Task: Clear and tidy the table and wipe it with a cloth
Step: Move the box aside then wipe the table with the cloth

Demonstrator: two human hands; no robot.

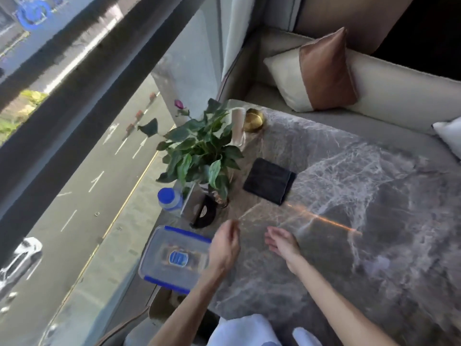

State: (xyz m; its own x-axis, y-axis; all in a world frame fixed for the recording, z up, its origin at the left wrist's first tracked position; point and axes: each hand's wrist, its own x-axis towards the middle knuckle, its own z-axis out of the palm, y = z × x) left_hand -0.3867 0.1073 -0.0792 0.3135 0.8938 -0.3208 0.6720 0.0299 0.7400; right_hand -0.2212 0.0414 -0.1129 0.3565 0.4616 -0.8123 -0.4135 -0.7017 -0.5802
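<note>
A grey marble table (361,196) fills the right half of the view. A dark folded cloth (269,180) lies flat on it, to the right of a potted green plant (199,156). Both of my hands hover over the near left part of the table. My left hand (224,248) is relaxed with fingers loosely curled and holds nothing, just right of a clear lidded container with blue clips (174,258). My right hand (283,242) is open, palm turned left, empty. The cloth lies beyond both hands, apart from them.
Along the table's left edge stand a blue-capped bottle (169,199), a black tape-dispenser-like object (205,214), a clear glass (238,126) and a gold bowl (254,119). A sofa with cushions (316,76) runs behind the table. A large window is at the left.
</note>
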